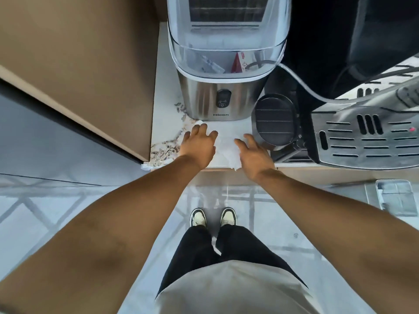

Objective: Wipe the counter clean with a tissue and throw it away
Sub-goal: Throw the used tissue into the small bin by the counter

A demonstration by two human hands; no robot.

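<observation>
Item: tissue [227, 150], white, crumpled, spread flat on the pale marbled table [165, 123] at its front edge, one corner hanging just over the lip; laid out so, it likely serves as a wiping pad. Left hand [198, 143]: palm down, fingers [201, 130] splayed and unclenched, pressing the tissue's left and far portion against the table, probably to drive it across the surface. Right hand [254, 152]: palm down beside the tissue's right edge, fingers loosened and extended, touching or just over the paper; whether it pins the tissue cannot be told. Neither hand pinches or lifts anything. Adjacent: steel ice maker [217, 96] with clear lid just behind the hands; black ribbed round part [275, 121] of a chrome coffee machine [367, 137] to the right, leaving only a narrow strip to wipe. Obscured: tissue area under the left palm; any dirt on the table, indistinguishable from the brown veining; no bin identifiable; machine tops cut off by the frame.
</observation>
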